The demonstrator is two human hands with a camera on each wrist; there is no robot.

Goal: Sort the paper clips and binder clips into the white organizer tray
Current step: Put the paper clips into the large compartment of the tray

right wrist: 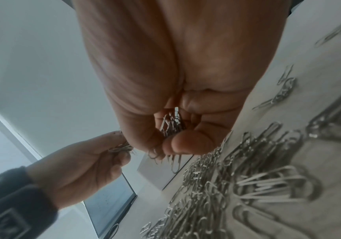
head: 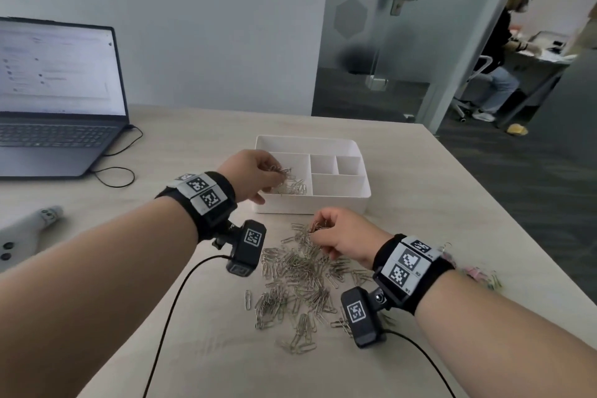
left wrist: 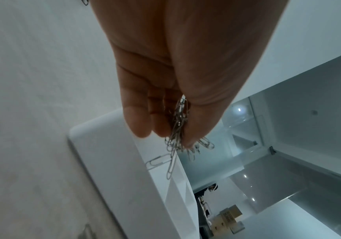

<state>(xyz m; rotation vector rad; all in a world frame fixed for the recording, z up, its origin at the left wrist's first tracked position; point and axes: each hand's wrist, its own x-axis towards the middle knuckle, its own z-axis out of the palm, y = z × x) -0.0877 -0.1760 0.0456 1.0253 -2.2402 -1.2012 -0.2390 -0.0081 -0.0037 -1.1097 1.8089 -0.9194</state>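
We hold our left hand [head: 250,173] over the large near-left compartment of the white plastic organizer tray [head: 355,200], fingers and thumb pinched together on a bunch of silver wire paper clips [left wrist: 178,129]; several dangle below the fingertips, and a small heap already lies in that compartment [head: 292,186]. Our right hand [head: 342,236] sits just near of the tray, fingers curled on a second clump [right wrist: 172,124] taken from the top of the loose pile of silver paper clips [head: 300,271] spread on the pale wood-grain worktop [head: 193,145]. The pastel binder clips [head: 478,275] lie at the right edge of the worktop, partly hidden behind our right wrist, well apart from the tray; the tray's other compartments look empty.

To do this step well, we judge that the left hand should lower close to the compartment floor before the fingers part, so the clips drop inside rather than bounce over the rim or into the neighbouring section. Clips hook into each other, so a slight shake should free stragglers. With the right hand we should lift slowly, letting trailing clips fall back on the pile instead of dragging them across the worktop. A dark open laptop [head: 58,100] stands far left, out of our way.
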